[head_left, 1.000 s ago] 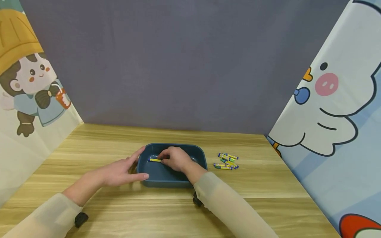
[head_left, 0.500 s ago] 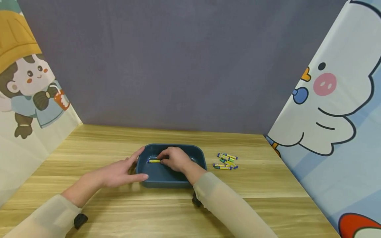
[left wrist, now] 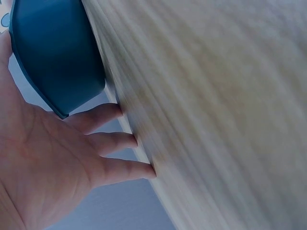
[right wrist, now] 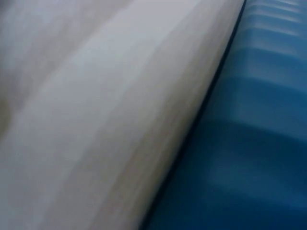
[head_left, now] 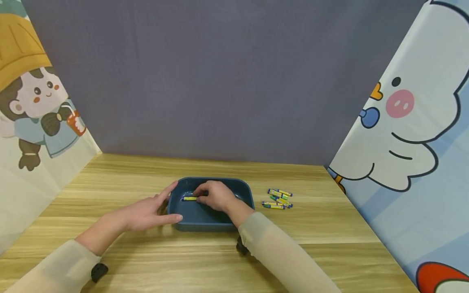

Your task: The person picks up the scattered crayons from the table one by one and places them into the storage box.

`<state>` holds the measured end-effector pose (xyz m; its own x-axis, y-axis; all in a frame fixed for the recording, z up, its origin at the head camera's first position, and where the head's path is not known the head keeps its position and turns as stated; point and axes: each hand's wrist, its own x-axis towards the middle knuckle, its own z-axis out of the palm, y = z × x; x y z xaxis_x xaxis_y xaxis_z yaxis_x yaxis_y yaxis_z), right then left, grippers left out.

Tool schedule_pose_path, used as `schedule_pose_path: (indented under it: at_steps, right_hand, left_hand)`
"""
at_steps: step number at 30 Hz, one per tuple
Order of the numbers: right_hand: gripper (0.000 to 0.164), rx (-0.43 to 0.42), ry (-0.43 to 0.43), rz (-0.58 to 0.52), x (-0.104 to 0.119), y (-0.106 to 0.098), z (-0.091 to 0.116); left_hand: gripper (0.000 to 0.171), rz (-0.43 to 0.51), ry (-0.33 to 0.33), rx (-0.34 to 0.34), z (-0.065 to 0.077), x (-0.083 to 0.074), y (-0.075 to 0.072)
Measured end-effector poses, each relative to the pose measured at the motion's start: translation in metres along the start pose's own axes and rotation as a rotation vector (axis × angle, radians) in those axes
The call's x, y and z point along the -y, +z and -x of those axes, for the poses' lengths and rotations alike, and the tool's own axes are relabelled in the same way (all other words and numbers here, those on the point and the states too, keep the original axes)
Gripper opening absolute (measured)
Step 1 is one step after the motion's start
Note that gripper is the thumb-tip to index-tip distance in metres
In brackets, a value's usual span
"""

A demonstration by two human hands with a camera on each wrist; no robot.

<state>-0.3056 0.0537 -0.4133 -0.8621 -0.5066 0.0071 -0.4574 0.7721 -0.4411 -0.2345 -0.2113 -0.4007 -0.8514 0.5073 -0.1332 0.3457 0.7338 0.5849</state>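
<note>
A dark blue rectangular tray (head_left: 205, 227) sits on the wooden table. My left hand (head_left: 144, 212) is at its left end, fingers and thumb spread along the rim. In the left wrist view the same hand (left wrist: 53, 158) has straight fingers, several of them with tips down at the tabletop beside the tray wall (left wrist: 57, 52). Inside the tray my right hand (head_left: 217, 197) pinches the right end of a yellow crayon (head_left: 188, 199) with a blue tip, which lies lengthwise near the back left. Only the tray's outer side (right wrist: 249, 153) and tabletop show in the right wrist view.
Several more yellow crayons (head_left: 279, 198) with blue and green ends lie in a loose pile to the right of the tray. A grey panel (head_left: 212, 89) stands behind the table (head_left: 322, 228), with printed cartoon panels on both sides.
Both hands, the tray and the crayon stay almost where they were. The whole view has shifted very slightly.
</note>
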Motion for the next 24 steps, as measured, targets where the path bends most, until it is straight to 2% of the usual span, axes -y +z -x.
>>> schedule_pose_path:
  at_steps: [4, 8, 14, 20, 24]
  right_hand:
    - [0.022, -0.018, -0.005, -0.026, 0.001, -0.002, 0.002]
    - [0.024, -0.054, -0.027, -0.12, 0.0, -0.009, 0.004]
    - [0.026, -0.122, -0.074, -0.239, -0.009, -0.035, 0.015]
    - [0.029, -0.208, -0.081, -0.285, -0.034, -0.068, 0.031]
    - [0.029, -0.26, -0.032, -0.288, -0.062, -0.088, 0.047]
  left_hand:
    - [0.111, 0.001, -0.007, 0.0, 0.001, 0.0, 0.0]
    - [0.111, 0.006, 0.005, -0.003, 0.001, 0.0, 0.0]
    - [0.111, 0.016, 0.022, -0.008, -0.001, 0.0, 0.001]
    - [0.112, -0.009, 0.022, -0.029, 0.0, 0.0, 0.002]
    - [0.112, -0.019, 0.009, -0.025, 0.002, -0.002, 0.001]
